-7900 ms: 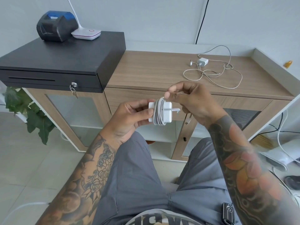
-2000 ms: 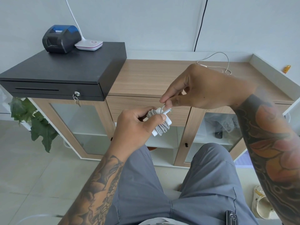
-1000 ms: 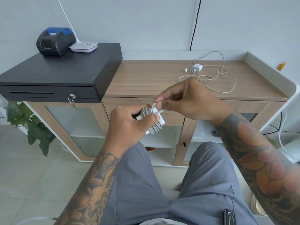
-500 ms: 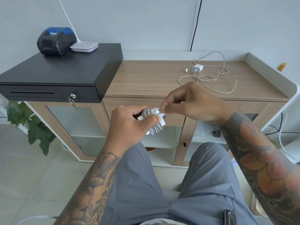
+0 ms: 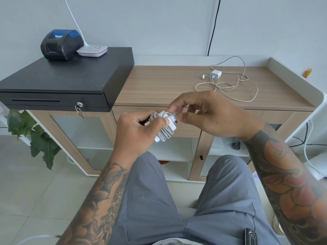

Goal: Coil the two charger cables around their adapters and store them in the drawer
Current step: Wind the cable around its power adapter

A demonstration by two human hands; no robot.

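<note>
1. A pale grey-blue wall fills the top of the frame; a thin black cord runs down it right of centre.
2. A wood-grain cabinet spans the middle; its glass doors show white shelves inside.
3. A black cash drawer sits on its left end, a key hanging from the lock; at upper left, a dark receipt printer and a white lamp base stand on it.
4. Pale floor tiles cover the lower left; a green plant shows at the left edge.

Cash drawer left on cabinet; loose charger right; printer atop drawer.
</note>
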